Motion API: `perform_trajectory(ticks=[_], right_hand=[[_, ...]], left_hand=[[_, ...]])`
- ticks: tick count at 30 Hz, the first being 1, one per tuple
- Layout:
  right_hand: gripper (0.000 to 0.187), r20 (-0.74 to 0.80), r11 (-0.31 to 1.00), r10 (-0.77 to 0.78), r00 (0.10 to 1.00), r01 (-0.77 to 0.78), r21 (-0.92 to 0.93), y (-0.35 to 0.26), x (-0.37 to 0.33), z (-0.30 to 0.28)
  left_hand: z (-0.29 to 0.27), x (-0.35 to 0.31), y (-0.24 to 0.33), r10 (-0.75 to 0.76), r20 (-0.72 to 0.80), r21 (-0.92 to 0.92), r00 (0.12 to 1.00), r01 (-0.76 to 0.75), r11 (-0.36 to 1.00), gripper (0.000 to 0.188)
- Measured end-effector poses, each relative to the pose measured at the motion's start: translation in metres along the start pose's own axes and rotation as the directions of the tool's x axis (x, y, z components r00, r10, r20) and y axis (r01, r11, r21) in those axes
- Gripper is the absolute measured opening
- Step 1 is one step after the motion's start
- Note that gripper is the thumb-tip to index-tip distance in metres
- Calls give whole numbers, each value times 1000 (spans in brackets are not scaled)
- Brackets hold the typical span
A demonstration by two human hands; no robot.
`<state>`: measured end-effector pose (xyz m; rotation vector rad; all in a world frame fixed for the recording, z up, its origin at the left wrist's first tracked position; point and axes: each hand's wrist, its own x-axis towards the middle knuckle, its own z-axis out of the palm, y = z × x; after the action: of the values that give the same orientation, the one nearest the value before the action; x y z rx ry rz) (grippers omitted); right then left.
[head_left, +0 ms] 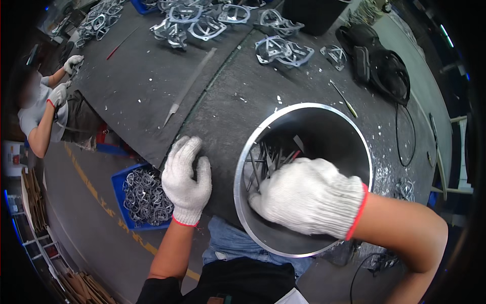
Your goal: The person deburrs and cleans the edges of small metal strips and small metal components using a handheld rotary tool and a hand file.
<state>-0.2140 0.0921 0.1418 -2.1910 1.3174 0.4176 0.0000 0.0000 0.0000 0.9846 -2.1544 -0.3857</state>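
One flecked dark table point(142, 96): left hand point(186, 180) spreads empty; right hand point(311, 197) curls inside cylinder point(344, 147), hold unclear.

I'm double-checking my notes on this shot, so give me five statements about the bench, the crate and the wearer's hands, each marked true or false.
1. The right hand is inside the bin. True.
2. Both hands are in the bin. False: the left hand is outside it, by the edge of the bench.
3. The blue crate holds metal parts. True.
4. The wearer's gloves are black. False: the gloves are white with red hems.
5. More metal parts lie on the bench. True.
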Motion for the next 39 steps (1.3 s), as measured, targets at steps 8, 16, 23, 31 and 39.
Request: perform_trajectory(ticks=[8,16,23,31,39], right_hand=[[14,-464,968,-252,849,221,-120,13,14,34],[21,-706,960,21,708,182,211,6,-48,-24],[33,-826,576,563,-32,731,365,-19,-159,23],[14,-56,166,950,-308,343,924,-90,-199,203],[49,-244,98,954,-173,-590,801,-94,-208,287]], left_hand=[[4,0,-3,-4,-40,-14,999,3,1000,33],[5,1,2,7,-38,-39,999,-8,999,30],[13,-4,-1,11,-80,-135,997,-22,991,28],[4,-22,-5,-32,-71,-47,997,29,998,28],[-26,-115,121,113,4,-407,994,-102,908,30]])
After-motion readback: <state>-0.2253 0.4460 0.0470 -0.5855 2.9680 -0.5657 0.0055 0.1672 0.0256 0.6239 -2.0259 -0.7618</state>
